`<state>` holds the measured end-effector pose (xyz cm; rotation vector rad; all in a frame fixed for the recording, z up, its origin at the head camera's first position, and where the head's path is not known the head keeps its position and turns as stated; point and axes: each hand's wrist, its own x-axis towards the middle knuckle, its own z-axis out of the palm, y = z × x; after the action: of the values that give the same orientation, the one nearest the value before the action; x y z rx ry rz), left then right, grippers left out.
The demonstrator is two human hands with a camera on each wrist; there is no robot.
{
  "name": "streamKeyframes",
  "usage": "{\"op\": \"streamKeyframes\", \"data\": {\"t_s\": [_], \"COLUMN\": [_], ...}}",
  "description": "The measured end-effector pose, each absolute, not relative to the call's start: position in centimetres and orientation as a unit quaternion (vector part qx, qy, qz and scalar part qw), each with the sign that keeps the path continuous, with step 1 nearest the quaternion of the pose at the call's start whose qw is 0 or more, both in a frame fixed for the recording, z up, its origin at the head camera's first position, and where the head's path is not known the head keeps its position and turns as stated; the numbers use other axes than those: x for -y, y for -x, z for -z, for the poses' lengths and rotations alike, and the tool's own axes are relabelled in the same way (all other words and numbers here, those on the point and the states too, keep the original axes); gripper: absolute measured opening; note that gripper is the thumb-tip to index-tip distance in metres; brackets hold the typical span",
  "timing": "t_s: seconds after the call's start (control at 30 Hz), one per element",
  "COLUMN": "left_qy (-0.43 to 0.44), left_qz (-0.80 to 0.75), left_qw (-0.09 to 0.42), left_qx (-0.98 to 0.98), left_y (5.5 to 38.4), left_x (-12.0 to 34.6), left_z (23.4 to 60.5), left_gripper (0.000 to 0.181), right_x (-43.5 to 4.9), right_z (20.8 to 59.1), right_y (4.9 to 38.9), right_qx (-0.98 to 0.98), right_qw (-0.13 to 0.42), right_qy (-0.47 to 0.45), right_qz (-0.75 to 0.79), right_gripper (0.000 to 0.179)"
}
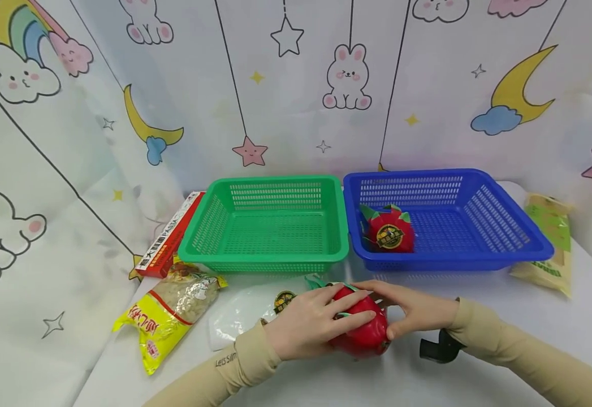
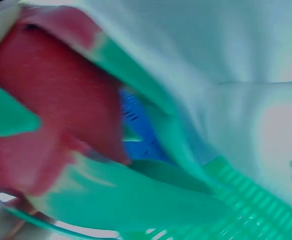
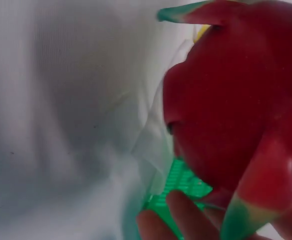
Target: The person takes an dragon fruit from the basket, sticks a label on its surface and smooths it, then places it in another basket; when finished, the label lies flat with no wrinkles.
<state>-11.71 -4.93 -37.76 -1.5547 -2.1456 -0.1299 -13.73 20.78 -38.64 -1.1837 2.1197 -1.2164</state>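
Both hands are at a red dragon fruit (image 1: 364, 328) with green-tipped scales, low over the white table. My left hand (image 1: 311, 319) grips it from the left, fingers spread across its top. My right hand (image 1: 410, 308) holds it from the right, thumb at its near end and fingers behind. Close up, the left wrist view shows the fruit's long green scales (image 2: 121, 195). Fingertips (image 3: 185, 215) show below the fruit in the right wrist view. A second dragon fruit (image 1: 394, 232), with a black-and-gold sticker, lies in the left of the blue basket (image 1: 499, 257).
A green basket (image 1: 262, 260) stands left of the blue one. White plastic wrapping (image 1: 234, 316) with a round black-and-gold label (image 1: 284, 301) lies beside the left hand. Farther left are a yellow snack bag (image 1: 173, 311) and a red pasta box (image 1: 168, 240); a green-and-beige packet (image 1: 550, 243) lies right.
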Motion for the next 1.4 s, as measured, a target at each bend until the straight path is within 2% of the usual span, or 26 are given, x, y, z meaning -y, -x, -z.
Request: {"op": "streamKeyframes", "data": {"t_s": [0.2, 0.3, 0.5, 0.73, 0.93, 1.03, 1.17, 1.27, 1.4], "left_qy": [0.589, 0.597, 0.604, 0.605, 0.607, 0.609, 0.621, 0.627, 0.618], "left_qz": [0.031, 0.027, 0.048, 0.079, 0.098, 0.108, 0.112, 0.107, 0.103], "left_qw": [0.291, 0.297, 0.271, 0.244, 0.244, 0.246, 0.246, 0.238, 0.217], "left_qx": [0.753, 0.744, 0.748, 0.754, 0.75, 0.746, 0.736, 0.734, 0.748], "left_y": [13.4, 13.9, 14.2, 14.2, 14.1, 14.0, 13.8, 13.7, 13.8], "left_x": [4.3, 4.0, 3.6, 3.6, 3.4, 3.1, 2.9, 2.8, 3.0], "left_z": [39.5, 40.3, 41.2, 41.5, 42.0, 42.1, 42.1, 42.1, 42.1], "left_gripper": [0.051, 0.045, 0.047, 0.053, 0.055, 0.053, 0.042, 0.032, 0.029], "right_x": [-21.2, -21.4, -21.5, -21.3, -21.2, -21.3, -21.5, -21.5, -21.1], "right_z": [39.0, 39.2, 39.4, 39.4, 39.5, 39.3, 39.1, 39.0, 39.0], "right_y": [13.9, 14.0, 14.1, 13.9, 13.7, 13.3, 12.7, 12.2, 12.2], "right_qx": [-0.787, -0.803, -0.826, -0.825, -0.818, -0.818, -0.829, -0.851, -0.875], "right_qw": [0.175, 0.158, 0.112, 0.109, 0.096, 0.102, 0.105, 0.083, 0.038], "right_qy": [0.408, 0.398, 0.407, 0.405, 0.419, 0.412, 0.395, 0.392, 0.395], "right_qz": [0.429, 0.413, 0.374, 0.378, 0.382, 0.388, 0.382, 0.338, 0.276], "right_gripper": [0.078, 0.08, 0.084, 0.083, 0.088, 0.09, 0.088, 0.082, 0.08]}}
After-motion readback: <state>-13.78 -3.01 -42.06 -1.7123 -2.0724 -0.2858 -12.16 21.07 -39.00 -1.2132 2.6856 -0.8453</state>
